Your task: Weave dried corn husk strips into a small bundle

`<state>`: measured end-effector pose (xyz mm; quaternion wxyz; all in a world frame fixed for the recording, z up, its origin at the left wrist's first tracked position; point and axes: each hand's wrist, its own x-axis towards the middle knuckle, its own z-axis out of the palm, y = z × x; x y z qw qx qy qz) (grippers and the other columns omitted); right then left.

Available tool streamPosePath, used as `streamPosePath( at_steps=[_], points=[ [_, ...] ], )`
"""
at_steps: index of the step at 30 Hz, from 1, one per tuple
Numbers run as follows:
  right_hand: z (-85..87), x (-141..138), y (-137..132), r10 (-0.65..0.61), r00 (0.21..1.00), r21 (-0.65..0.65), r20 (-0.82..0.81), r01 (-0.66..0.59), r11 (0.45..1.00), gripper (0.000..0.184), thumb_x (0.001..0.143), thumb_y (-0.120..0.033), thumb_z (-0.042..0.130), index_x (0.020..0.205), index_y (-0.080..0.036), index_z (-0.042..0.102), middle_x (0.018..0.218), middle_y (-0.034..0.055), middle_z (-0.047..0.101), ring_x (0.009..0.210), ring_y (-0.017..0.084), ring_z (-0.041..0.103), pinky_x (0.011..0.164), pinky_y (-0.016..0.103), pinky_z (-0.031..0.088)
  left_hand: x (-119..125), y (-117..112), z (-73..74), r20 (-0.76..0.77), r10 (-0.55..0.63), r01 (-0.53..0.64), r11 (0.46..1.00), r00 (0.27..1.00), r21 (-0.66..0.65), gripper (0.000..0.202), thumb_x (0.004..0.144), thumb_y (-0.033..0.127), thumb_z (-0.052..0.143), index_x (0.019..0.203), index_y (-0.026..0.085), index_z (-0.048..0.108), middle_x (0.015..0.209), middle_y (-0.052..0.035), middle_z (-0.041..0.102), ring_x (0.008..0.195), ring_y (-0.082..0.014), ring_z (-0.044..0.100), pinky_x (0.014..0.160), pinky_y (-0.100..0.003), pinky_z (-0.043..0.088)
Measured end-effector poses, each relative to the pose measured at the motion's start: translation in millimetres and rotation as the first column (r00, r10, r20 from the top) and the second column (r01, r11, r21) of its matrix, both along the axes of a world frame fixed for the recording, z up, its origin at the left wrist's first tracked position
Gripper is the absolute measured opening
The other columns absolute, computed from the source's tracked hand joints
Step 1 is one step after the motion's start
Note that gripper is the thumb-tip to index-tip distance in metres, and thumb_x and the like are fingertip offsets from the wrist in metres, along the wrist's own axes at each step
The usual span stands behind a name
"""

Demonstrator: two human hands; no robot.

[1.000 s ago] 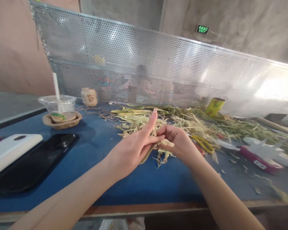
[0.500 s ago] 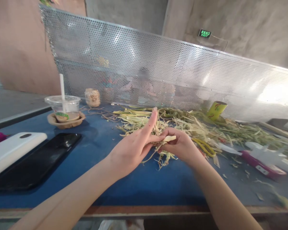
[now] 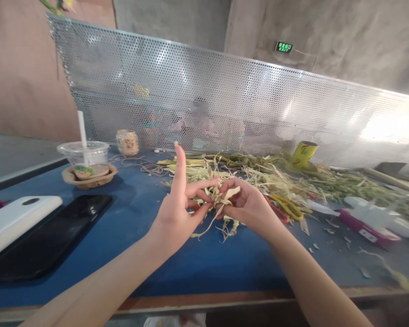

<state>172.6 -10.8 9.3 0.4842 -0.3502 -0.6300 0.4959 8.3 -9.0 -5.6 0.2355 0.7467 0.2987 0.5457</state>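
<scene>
Pale dried plant strips (image 3: pixel 230 194) are pinched between my two hands above the middle of the blue table. My left hand (image 3: pixel 180 204) grips them between thumb and fingers, with one finger sticking straight up. From the other side my right hand (image 3: pixel 247 202) has its thumb and fingers closed on the same strips. A long thin strand trails down to the left below my fingers. Behind and beneath the hands lies a heap of dried leaf strips (image 3: pixel 269 175). Yellow-handled scissors (image 3: pixel 288 206) lie just right of my right hand. My fingers partly hide the held piece.
To the left are a black phone (image 3: pixel 54 236), a white device (image 3: pixel 20 218) and a lidded plastic cup (image 3: pixel 85 156) with a straw. A twine-wrapped jar (image 3: pixel 127 142) stands behind. At right sit a power strip (image 3: pixel 368 229) and a yellow-green tube (image 3: pixel 303 154). A perforated metal screen (image 3: pixel 177 81) borders the back.
My left hand has turned more upright, its raised finger shifting left. The strips in the pinch now spread out more between the hands. The view has shifted slightly.
</scene>
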Motion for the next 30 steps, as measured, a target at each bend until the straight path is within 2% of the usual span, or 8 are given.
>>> streamPosePath(
  at_steps=[4,9,13,17,19,24,27,30],
  points=[
    [-0.2,0.5,0.0,-0.006,1.000,0.023,0.000,0.005,1.000,0.030,0.059,-0.001,0.061,0.079,-0.019,0.048,0.065,-0.0072,0.057,0.057,0.010,0.063,0.060,0.026,0.056,0.2,-0.9,1.1,0.000,-0.016,0.016,0.999,1.000,0.043,0.115,0.073,0.014,0.065,0.134,0.036,-0.030,0.116,-0.0108,0.061,0.068,-0.0164,0.065,0.053,-0.029,0.059],
    [1.0,0.3,-0.5,-0.048,0.998,0.038,-0.033,0.050,0.998,0.030,0.060,-0.011,0.069,0.079,-0.020,0.047,0.065,-0.0058,0.056,0.059,0.011,0.062,0.060,0.026,0.054,1.9,-6.3,4.4,0.033,-0.020,0.016,0.993,0.999,0.118,0.110,0.077,0.010,0.059,0.131,0.044,-0.031,0.141,-0.0145,0.036,0.069,-0.0107,0.062,0.053,-0.023,0.056],
    [-0.1,-4.1,-2.5,-0.055,0.996,0.124,-0.072,0.064,0.990,0.036,0.055,-0.014,0.075,0.077,-0.021,0.047,0.072,-0.0041,0.055,0.067,0.011,0.060,0.064,0.025,0.053,3.8,-9.2,4.0,0.080,-0.013,0.003,0.992,0.997,0.125,0.113,0.077,0.013,0.062,0.126,0.050,-0.033,0.147,-0.0136,0.021,0.068,-0.0092,0.060,0.051,-0.022,0.054],
    [-4.5,-9.4,-3.6,-0.088,0.993,0.175,-0.075,0.100,0.979,0.031,0.060,-0.017,0.072,0.082,-0.022,0.049,0.073,-0.0034,0.055,0.069,0.012,0.059,0.064,0.025,0.054,4.5,-8.9,1.9,0.028,0.044,-0.048,0.979,0.999,0.198,0.121,0.072,0.016,0.068,0.123,0.051,-0.036,0.151,-0.0128,0.008,0.070,-0.0099,0.060,0.045,-0.020,0.048],
    [-7.5,-11.0,-3.2,-0.103,0.993,0.178,-0.062,0.113,0.978,0.028,0.062,-0.016,0.069,0.083,-0.022,0.052,0.075,-0.0019,0.057,0.072,0.013,0.060,0.065,0.026,0.054,4.8,-9.0,2.0,0.008,0.058,-0.058,0.977,0.998,0.207,0.123,0.071,0.015,0.068,0.122,0.051,-0.038,0.151,-0.0130,0.005,0.071,-0.0103,0.060,0.044,-0.020,0.047],
    [-11.6,-14.7,-2.9,-0.176,0.981,0.207,-0.088,0.191,0.960,0.023,0.062,-0.012,0.064,0.081,-0.021,0.056,0.077,0.0006,0.061,0.079,0.017,0.062,0.064,0.027,0.055,6.4,-10.5,4.5,0.048,0.014,-0.018,0.996,0.999,0.083,0.124,0.071,0.011,0.067,0.121,0.052,-0.038,0.150,-0.0119,0.008,0.072,-0.0106,0.059,0.043,-0.019,0.047],
    [-10.1,-16.7,-4.0,-0.197,0.966,0.146,-0.168,0.222,0.964,0.017,0.061,-0.013,0.064,0.073,-0.021,0.055,0.073,-0.0006,0.060,0.073,0.015,0.062,0.059,0.026,0.057,7.9,-10.9,5.3,0.092,0.022,-0.029,0.997,0.996,0.077,0.124,0.070,0.011,0.068,0.122,0.054,-0.036,0.149,-0.0108,0.010,0.071,-0.0104,0.059,0.044,-0.020,0.048],
    [-7.4,-16.0,-5.1,-0.213,0.952,0.066,-0.219,0.232,0.970,0.018,0.060,-0.016,0.066,0.071,-0.020,0.052,0.072,-0.0017,0.059,0.057,0.012,0.061,0.049,0.025,0.057,9.1,-10.8,6.2,0.135,0.064,-0.076,0.993,0.989,0.086,0.123,0.070,0.014,0.069,0.125,0.053,-0.033,0.147,-0.0124,0.017,0.067,-0.0098,0.059,0.044,-0.021,0.051]
  ],
)
